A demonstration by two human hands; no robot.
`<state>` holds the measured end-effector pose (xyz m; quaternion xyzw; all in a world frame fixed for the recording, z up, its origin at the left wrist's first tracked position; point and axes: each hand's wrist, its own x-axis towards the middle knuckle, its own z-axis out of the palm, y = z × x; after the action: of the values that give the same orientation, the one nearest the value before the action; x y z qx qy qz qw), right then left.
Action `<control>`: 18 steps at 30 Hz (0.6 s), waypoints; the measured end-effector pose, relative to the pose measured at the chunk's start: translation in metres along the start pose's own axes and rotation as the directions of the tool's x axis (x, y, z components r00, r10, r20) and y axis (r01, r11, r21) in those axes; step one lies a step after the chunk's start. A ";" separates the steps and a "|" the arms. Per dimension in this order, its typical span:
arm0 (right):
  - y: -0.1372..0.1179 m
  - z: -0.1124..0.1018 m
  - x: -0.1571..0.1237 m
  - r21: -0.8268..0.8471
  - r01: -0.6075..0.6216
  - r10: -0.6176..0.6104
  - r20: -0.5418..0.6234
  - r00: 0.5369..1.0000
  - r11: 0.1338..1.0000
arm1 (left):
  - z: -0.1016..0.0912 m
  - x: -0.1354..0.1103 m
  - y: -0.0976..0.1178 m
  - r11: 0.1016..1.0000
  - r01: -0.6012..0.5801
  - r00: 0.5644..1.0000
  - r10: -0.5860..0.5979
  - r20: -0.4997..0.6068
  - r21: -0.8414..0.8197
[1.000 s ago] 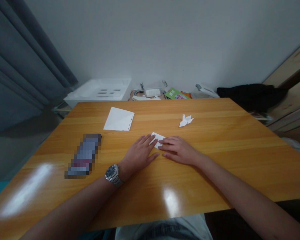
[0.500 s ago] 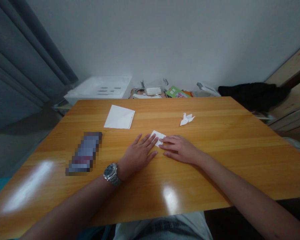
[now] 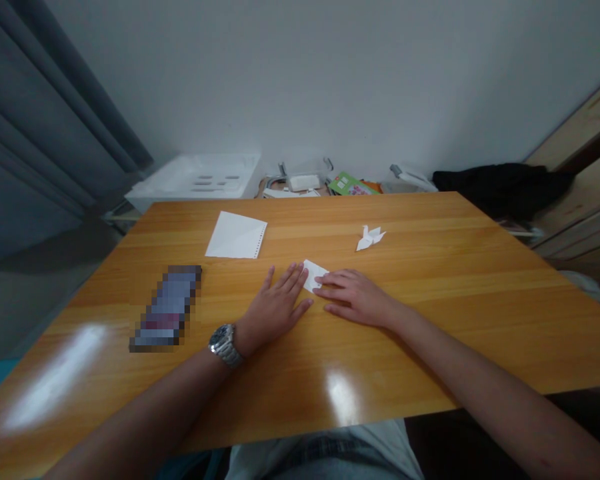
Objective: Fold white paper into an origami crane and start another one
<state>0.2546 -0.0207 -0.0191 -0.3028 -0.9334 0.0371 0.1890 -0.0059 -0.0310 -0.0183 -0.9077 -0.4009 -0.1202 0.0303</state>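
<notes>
A small folded piece of white paper (image 3: 313,273) lies on the wooden table (image 3: 430,320) near its middle. My left hand (image 3: 275,307), with a metal watch on the wrist, rests flat on the table with fingers stretched out, its fingertips on the paper's left edge. My right hand (image 3: 353,297) lies flat beside it, fingers together and extended, pressing on the paper's right side. Most of the paper is hidden under my fingers.
A white sheet with a perforated edge (image 3: 236,236) lies at the back left. A small white paper crane (image 3: 369,237) sits at the back right. A blurred dark flat object (image 3: 167,307) lies to the left. Clutter, a white tray and dark cloth sit behind the table.
My left hand's fingers have spread and slid slightly along the paper; my right hand stays pressed on it. The view shifted a little.
</notes>
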 end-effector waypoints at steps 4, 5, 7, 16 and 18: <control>-0.001 -0.001 0.001 -0.028 0.004 -0.003 0.035 0.999 1.000 | 0.005 0.001 -0.004 0.999 0.043 0.999 -0.043 -0.006 0.014; -0.001 -0.001 0.001 -0.032 0.006 -0.005 0.041 0.999 0.999 | 0.005 0.001 -0.006 0.999 0.045 0.999 -0.045 -0.007 0.013; -0.001 -0.001 0.002 -0.041 0.013 -0.011 0.045 0.999 0.999 | 0.006 0.001 -0.009 0.999 0.045 0.999 -0.045 -0.020 -0.003; 0.004 0.000 0.001 0.047 0.065 -0.063 -0.038 0.997 0.997 | -0.009 0.007 -0.009 0.980 -0.096 0.993 0.106 0.052 -0.172; 0.006 -0.001 0.001 0.085 0.015 -0.006 -0.099 0.995 0.996 | -0.008 0.007 -0.010 0.980 -0.089 0.994 0.100 0.053 -0.180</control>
<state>0.2576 -0.0148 -0.0195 -0.2910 -0.9221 0.0610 0.2477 -0.0102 -0.0206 -0.0093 -0.9280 -0.3460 -0.1255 -0.0573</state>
